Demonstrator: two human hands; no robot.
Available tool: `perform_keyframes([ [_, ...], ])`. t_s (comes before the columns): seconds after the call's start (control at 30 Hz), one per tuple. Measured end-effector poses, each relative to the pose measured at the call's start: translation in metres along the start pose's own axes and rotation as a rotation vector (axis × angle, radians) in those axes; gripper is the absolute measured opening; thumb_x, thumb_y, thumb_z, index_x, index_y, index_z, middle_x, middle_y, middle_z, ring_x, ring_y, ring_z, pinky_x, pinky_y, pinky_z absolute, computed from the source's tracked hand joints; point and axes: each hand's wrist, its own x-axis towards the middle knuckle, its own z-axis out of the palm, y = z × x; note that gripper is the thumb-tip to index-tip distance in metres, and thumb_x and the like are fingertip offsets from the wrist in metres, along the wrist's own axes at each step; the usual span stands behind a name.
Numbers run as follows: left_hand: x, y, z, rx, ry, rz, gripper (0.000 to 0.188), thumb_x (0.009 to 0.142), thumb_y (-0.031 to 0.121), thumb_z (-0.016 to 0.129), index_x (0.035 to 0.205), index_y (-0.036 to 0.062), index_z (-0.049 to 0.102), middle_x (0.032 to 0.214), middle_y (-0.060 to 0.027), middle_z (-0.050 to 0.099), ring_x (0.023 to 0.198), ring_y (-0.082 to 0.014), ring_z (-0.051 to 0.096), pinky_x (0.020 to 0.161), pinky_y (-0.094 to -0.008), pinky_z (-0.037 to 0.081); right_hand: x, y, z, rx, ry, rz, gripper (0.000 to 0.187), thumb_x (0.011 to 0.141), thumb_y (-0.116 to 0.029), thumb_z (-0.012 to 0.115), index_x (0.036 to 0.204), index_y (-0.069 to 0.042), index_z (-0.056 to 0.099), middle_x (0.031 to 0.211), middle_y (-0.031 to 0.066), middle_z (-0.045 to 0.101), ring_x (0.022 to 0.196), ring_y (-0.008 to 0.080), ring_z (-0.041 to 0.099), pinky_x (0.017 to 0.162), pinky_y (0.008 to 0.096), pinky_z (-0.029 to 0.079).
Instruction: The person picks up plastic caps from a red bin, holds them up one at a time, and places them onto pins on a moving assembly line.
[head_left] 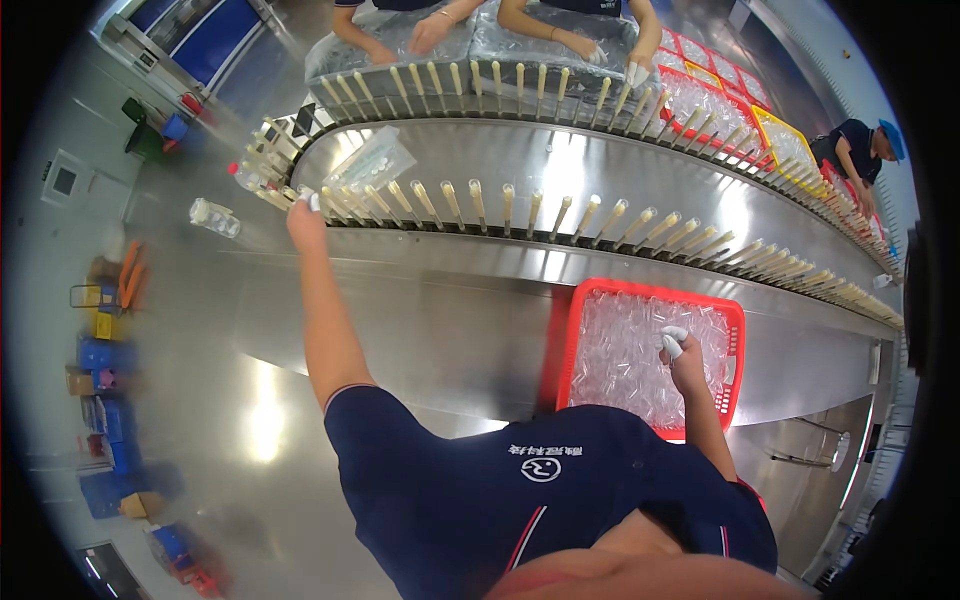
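Note:
My left hand point(306, 222) reaches to the left end of a row of upright cream-coloured posts point(507, 205), some capped with clear tubes. White covers sit on its fingertips. Its fingers are closed at the top of a post; what they pinch is too small to make out. My right hand point(688, 366), also with white-covered fingertips, is over a red plastic basket point(573, 345) full of clear plastic tubes point(630, 350). Its fingers are curled together among the tubes, and I cannot make out what is in them.
The posts run in a long loop around a steel table point(470, 150). A clear bag point(375, 160) lies inside the loop. Left of my left hand are a red-capped bottle point(243, 176) and a clear container point(214, 217). Across the table, co-workers' hands point(432, 33) are over plastic-lined bins point(400, 85).

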Motion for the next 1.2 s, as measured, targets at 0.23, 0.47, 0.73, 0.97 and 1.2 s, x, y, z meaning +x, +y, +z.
perform_keyframes([
  [0.23,-0.003,0.024,0.029,0.154,-0.114,0.064,0.021,0.082,0.02,0.055,0.093,0.003,0.062,0.081,-0.0179,0.058,0.077,-0.0367,0.055,0.069,-0.0429,0.043,0.016,-0.005,0.024,-0.18,-0.012,-0.024,0.014,0.08,-0.007,0.057,0.093,-0.003,0.057,0.067,-0.0003,0.054,0.052,0.0071,0.046,0.049,0.0207,0.037],
  [0.47,-0.014,0.052,0.054,-0.022,0.04,0.268,0.019,0.081,0.016,0.057,0.096,0.0047,0.062,0.078,-0.0174,0.055,0.071,-0.0342,0.054,0.064,-0.0409,0.044,0.034,-0.007,0.031,-0.209,-0.051,-0.007,0.013,0.08,-0.007,0.057,0.092,-0.001,0.057,0.068,-0.0005,0.054,0.054,0.0068,0.047,0.05,0.0206,0.038],
  [0.73,-0.043,0.101,0.077,-0.07,0.083,0.288,0.018,0.081,0.016,0.058,0.093,0.005,0.063,0.076,-0.0144,0.055,0.069,-0.032,0.053,0.062,-0.0399,0.044,0.035,0.012,0.006,-0.163,-0.04,-0.006,0.014,0.08,-0.007,0.058,0.092,-0.002,0.057,0.068,-0.0008,0.054,0.055,0.0064,0.046,0.051,0.0208,0.038],
  [0.97,-0.072,0.15,0.082,-0.129,0.038,0.275,0.017,0.081,0.014,0.058,0.093,0.0033,0.062,0.081,-0.0152,0.056,0.071,-0.0322,0.053,0.062,-0.0385,0.044,0.04,0.027,-0.024,-0.125,0.029,-0.023,0.01,0.079,-0.003,0.055,0.089,-0.002,0.057,0.065,0.0001,0.053,0.052,0.0068,0.046,0.048,0.0208,0.037],
  [1.2,-0.102,0.194,0.104,-0.135,-0.127,0.334,0.017,0.082,0.015,0.056,0.092,0.0016,0.06,0.083,-0.0169,0.055,0.074,-0.0344,0.055,0.063,-0.0403,0.045,0.045,0.032,-0.059,-0.15,0.012,-0.019,0.01,0.079,-0.004,0.057,0.089,-0.002,0.057,0.065,-0.0001,0.053,0.053,0.007,0.047,0.048,0.0206,0.037],
])
